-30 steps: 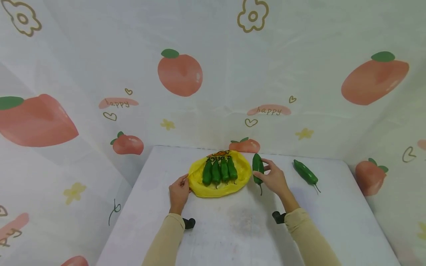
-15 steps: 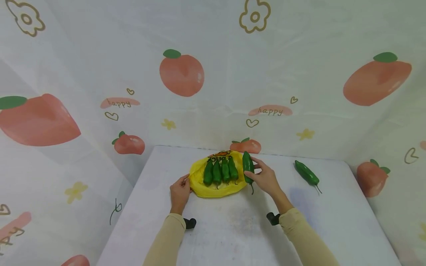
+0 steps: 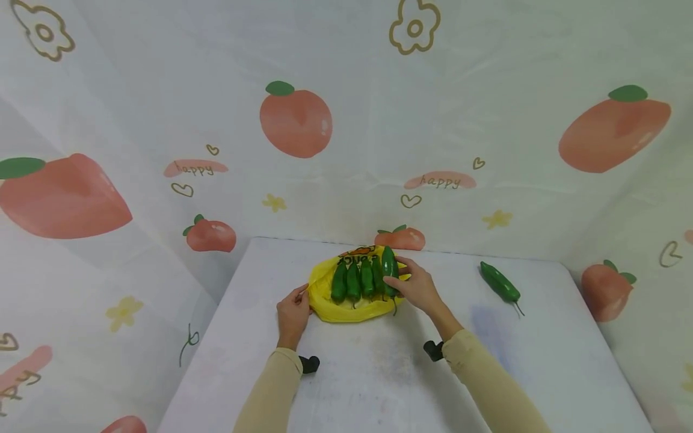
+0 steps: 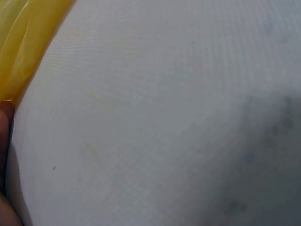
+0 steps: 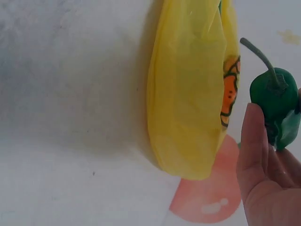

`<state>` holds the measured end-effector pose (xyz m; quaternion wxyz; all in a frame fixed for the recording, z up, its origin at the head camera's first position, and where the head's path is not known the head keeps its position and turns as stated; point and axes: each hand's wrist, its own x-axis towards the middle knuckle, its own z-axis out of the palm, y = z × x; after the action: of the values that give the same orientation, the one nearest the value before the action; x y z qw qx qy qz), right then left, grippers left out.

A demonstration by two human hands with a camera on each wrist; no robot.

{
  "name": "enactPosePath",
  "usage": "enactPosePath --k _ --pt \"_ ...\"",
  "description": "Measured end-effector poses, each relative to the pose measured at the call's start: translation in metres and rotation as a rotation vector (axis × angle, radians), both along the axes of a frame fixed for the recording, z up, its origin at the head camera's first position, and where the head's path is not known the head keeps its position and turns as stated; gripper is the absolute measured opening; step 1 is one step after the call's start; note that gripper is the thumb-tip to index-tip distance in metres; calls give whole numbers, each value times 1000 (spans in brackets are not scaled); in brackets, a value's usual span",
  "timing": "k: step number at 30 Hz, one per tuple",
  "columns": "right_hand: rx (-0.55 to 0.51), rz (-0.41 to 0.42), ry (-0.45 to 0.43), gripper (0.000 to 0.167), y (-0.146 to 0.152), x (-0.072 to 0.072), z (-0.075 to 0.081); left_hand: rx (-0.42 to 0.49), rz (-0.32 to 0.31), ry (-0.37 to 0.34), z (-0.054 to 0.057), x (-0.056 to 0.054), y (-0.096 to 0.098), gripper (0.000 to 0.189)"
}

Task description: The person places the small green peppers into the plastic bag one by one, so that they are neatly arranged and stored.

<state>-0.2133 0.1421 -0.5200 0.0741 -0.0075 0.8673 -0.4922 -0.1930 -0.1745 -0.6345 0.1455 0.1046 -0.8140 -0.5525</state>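
A yellow plastic bag [image 3: 335, 313] with a printed picture lies spread open near the table's back edge. Several green peppers [image 3: 353, 282] rest side by side on it. My left hand [image 3: 293, 314] pinches the bag's left rim; in the left wrist view only bits of fingers [image 4: 5, 115] show beside the yellow plastic [image 4: 21, 42]. Between thumb and fingers, my right hand [image 3: 420, 290] holds another green pepper [image 3: 389, 267] above the bag's right side, stem toward me. In the right wrist view that pepper [image 5: 273, 96] is beyond the bag's side [image 5: 188, 94].
One more green pepper [image 3: 499, 282] lies to the right on the white table [image 3: 368, 385]. A white cloth [image 3: 346, 198] printed with fruit hangs behind the table and along both sides. Black wrist cameras [image 3: 310, 364] sit at both cuffs.
My right hand has carried its pepper leftward, from right of the bag to over its right side, close to the row of peppers. The left hand keeps its place on the rim.
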Motion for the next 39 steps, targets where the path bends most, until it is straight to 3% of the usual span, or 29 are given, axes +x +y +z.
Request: enactPosePath --k 8,19,25,34,39 --pt "-29 12 -4 73 -17 -6 2 8 -3 8 -2 -2 2 26" --pt "12 33 -4 71 -37 -15 1 23 -4 -2 0 -2 5 25" --pt "-7 33 -9 70 -49 -18 -5 16 -7 14 -3 -4 3 24" --pt "77 41 18 73 -66 -22 -12 14 -17 -1 3 -3 1 26" --pt "42 49 -18 74 -74 -26 -19 7 -5 -18 4 0 1 26"
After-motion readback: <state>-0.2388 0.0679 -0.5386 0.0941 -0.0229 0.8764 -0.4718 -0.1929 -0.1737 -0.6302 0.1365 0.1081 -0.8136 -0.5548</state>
